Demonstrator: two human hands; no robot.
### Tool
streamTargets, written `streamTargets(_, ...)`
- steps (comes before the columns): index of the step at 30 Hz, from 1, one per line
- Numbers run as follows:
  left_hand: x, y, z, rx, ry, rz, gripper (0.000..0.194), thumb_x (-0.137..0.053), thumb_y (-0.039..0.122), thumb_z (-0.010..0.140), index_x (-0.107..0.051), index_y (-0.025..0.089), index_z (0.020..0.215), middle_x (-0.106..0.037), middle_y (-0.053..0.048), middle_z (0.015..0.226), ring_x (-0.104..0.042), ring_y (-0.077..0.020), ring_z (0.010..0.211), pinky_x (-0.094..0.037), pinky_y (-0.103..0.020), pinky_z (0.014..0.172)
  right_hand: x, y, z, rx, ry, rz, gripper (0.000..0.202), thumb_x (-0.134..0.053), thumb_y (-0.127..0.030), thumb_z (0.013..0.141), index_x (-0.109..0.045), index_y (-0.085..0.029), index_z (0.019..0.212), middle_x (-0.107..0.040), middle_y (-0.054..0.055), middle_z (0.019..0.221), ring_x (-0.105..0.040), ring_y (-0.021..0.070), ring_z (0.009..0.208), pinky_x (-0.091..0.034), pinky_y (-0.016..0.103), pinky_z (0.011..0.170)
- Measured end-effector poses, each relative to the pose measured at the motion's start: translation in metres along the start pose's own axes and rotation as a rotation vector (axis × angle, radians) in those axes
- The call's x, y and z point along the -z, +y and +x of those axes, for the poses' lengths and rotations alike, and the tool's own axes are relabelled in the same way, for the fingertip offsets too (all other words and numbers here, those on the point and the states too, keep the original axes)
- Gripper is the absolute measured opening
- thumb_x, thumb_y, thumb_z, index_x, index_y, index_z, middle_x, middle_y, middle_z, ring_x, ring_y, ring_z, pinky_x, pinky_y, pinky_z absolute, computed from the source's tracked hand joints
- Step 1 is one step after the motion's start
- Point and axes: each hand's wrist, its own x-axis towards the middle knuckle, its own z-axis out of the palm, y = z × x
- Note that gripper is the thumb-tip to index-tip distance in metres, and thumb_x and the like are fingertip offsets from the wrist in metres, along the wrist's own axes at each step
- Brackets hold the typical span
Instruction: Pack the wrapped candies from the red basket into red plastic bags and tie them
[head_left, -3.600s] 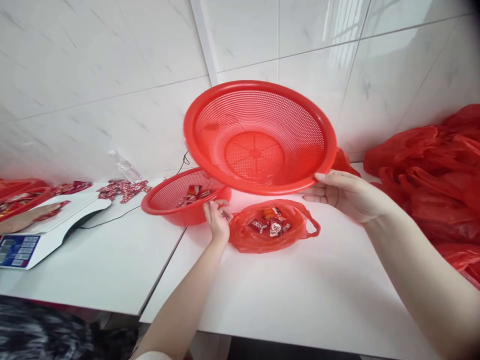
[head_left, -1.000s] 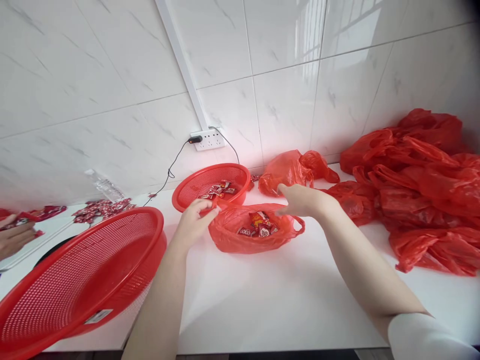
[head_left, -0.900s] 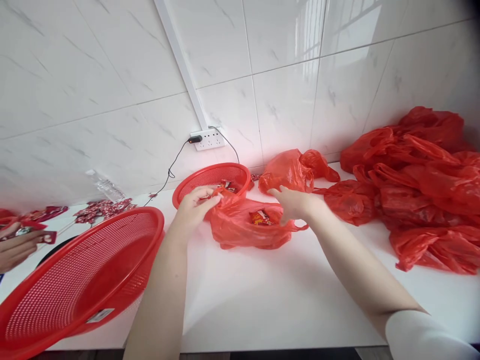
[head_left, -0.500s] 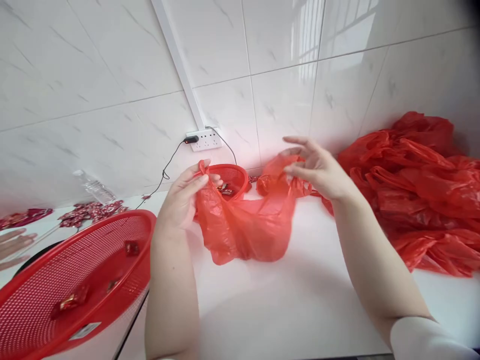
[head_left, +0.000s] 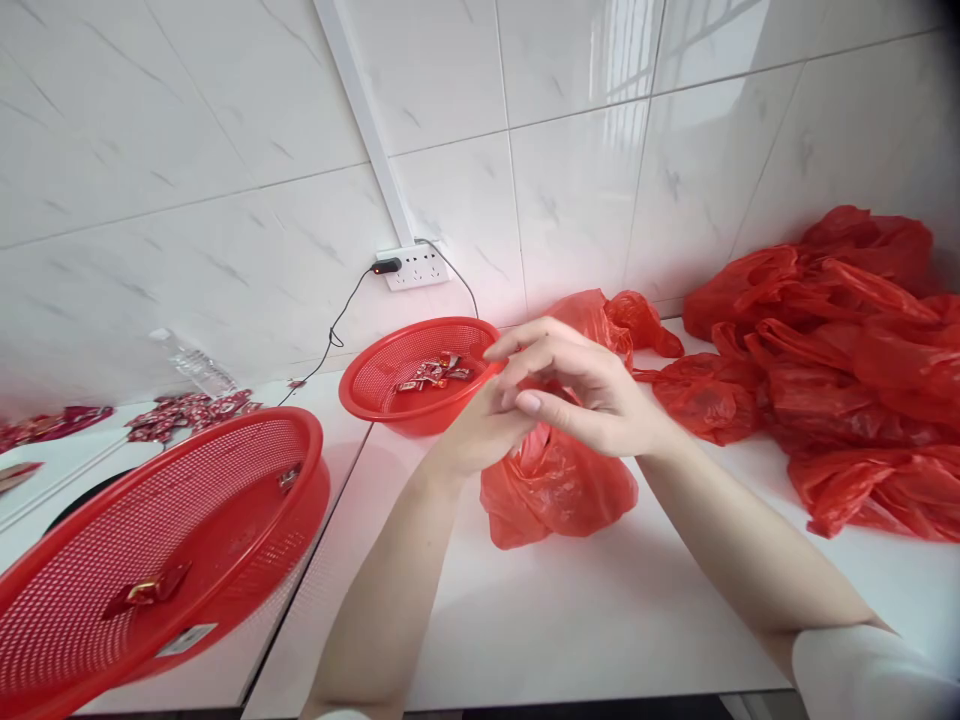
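Right hand (head_left: 589, 390): curled over the fingers of the left hand; whether it grips anything I cannot tell.
Left hand (head_left: 480, 430): bent inward at the wrist, fingertips hidden behind the right; its grip I cannot tell either.
Red bag (head_left: 559, 490): directly below both hands, its top drawn up beneath them, resting on or just above the counter (head_left: 525, 620).
Gathering the top: probably best done with one hand steadying the neck while the other works, no fold slipping loose; a gentle pull should spare the thin plastic.
Small colander (head_left: 420, 420): just beyond the left hand, wrapped packets (head_left: 435, 372) inside; its rim seems the likeliest snag for an outward elbow or wrist.
Second bag (head_left: 592, 308): behind the right hand, partly covered by it, so loose plastic could get mixed up.
Large colander (head_left: 232, 525): left of the left forearm, a few packets inside.
Bag pile (head_left: 862, 380): right of the right hand, well apart.
Socket strip (head_left: 412, 268): on the wall beyond the left hand, cable trailing leftward.
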Motion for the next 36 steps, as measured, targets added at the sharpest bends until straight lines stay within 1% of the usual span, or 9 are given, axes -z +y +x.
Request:
streamTargets(4, 0.004, -0.001, 0.002, 0.134, 0.086, -0.215, 0.038, -0.055, 0.045, 0.089, -0.043, 0.02, 0.062, -0.028, 0.008, 0.045, -0.025, -0.0056, 0.037, -0.028, -0.022, 0.039, 0.013, -0.001, 0.001, -0.132, 0.056, -0.248, 0.018, -0.053, -0.02, 0.089, -0.063, -0.025, 0.103, -0.056, 0.007, 0.126, -0.052, 0.0263, 0.121, -0.051, 0.043, 0.094)
streamTargets(9, 0.005, -0.001, 0.005, 0.157, 0.174, -0.321, 0.041, -0.059, 0.046, 0.086, -0.043, 0.019, 0.06, -0.03, 0.009, 0.041, -0.025, -0.0039, 0.033, -0.036, -0.02, 0.041, 0.018, 0.015, 0.0, -0.174, -0.003, -0.174, 0.029, -0.051, -0.01, 0.083, -0.059, -0.023, 0.108, -0.062, 0.004, 0.107, -0.062, 0.0183, 0.097, -0.054, 0.037, 0.088)
streamTargets(14, 0.01, -0.003, 0.009, 0.176, 0.263, -0.408, 0.045, -0.054, 0.042, 0.089, -0.041, 0.019, 0.054, -0.024, 0.01, 0.036, -0.023, -0.0038, 0.031, -0.038, -0.02, 0.042, 0.014, 0.021, 0.001, -0.183, 0.189, -0.245, 0.023, -0.052, -0.008, 0.081, -0.059, -0.022, 0.097, -0.057, 0.004, 0.104, -0.062, 0.0149, 0.086, -0.054, 0.03, 0.075)
streamTargets(20, 0.029, -0.011, 0.012, 0.273, 0.181, -0.528, 0.032, -0.051, 0.041, 0.091, -0.06, 0.015, 0.077, -0.057, 0.001, 0.05, -0.02, -0.0012, 0.03, -0.019, -0.016, 0.033, 0.018, 0.025, 0.002, -0.233, 0.466, -0.234, 0.013, -0.056, -0.018, 0.083, -0.055, -0.024, 0.095, -0.055, 0.003, 0.104, -0.062, 0.0154, 0.086, -0.053, 0.032, 0.076)
streamTargets(23, 0.037, -0.016, 0.014, 0.27, 0.148, -0.59, 0.028, -0.051, 0.04, 0.091, -0.065, 0.015, 0.09, -0.064, -0.003, 0.062, -0.023, -0.0005, 0.031, -0.019, -0.015, 0.032, 0.017, 0.02, 0.001, -0.23, 0.348, -0.043, 0.012, -0.059, -0.025, 0.085, -0.054, -0.024, 0.096, -0.057, 0.003, 0.097, -0.062, 0.0166, 0.089, -0.054, 0.034, 0.08)
streamTargets(27, 0.041, -0.013, 0.012, 0.301, 0.151, -0.793, 0.02, -0.051, 0.028, 0.091, -0.066, 0.015, 0.086, -0.058, 0.0, 0.063, -0.046, -0.0039, 0.043, -0.041, -0.015, 0.045, 0.017, 0.008, -0.001, -0.277, -0.108, 0.111, 0.019, -0.061, -0.021, 0.085, -0.057, -0.022, 0.103, -0.062, 0.003, 0.096, -0.062, 0.0171, 0.092, -0.054, 0.035, 0.082)
streamTargets(29, 0.041, -0.007, 0.01, 0.314, 0.179, -0.844, 0.021, -0.047, 0.022, 0.092, -0.066, 0.016, 0.085, -0.058, 0.0, 0.066, -0.05, -0.0045, 0.048, -0.046, -0.016, 0.051, 0.018, 0.005, -0.001, -0.309, -0.242, 0.072, 0.017, -0.06, -0.019, 0.085, -0.06, -0.022, 0.101, -0.064, 0.004, 0.1, -0.062, 0.0174, 0.093, -0.053, 0.033, 0.079)
streamTargets(32, 0.038, 0.002, 0.004, 0.265, 0.136, -0.768, 0.023, -0.047, 0.024, 0.092, -0.064, 0.016, 0.079, -0.058, 0.0, 0.068, -0.046, -0.0039, 0.045, -0.043, -0.017, 0.047, 0.02, 0.01, -0.001, -0.323, -0.239, 0.055, 0.009, -0.062, -0.023, 0.085, -0.063, -0.02, 0.094, -0.066, 0.004, 0.097, -0.062, 0.0173, 0.091, -0.052, 0.033, 0.08)
streamTargets(36, 0.029, 0.008, -0.004, 0.155, -0.024, -0.387, 0.032, -0.051, 0.036, 0.091, -0.061, 0.015, 0.07, -0.057, -0.001, 0.059, -0.045, -0.0051, 0.04, -0.035, -0.019, 0.042, 0.017, 0.021, 0.001, -0.366, -0.011, 0.197, 0.019, -0.06, -0.036, 0.09, -0.06, -0.02, 0.101, -0.063, 0.005, 0.105, -0.061, 0.0173, 0.098, -0.048, 0.035, 0.09)
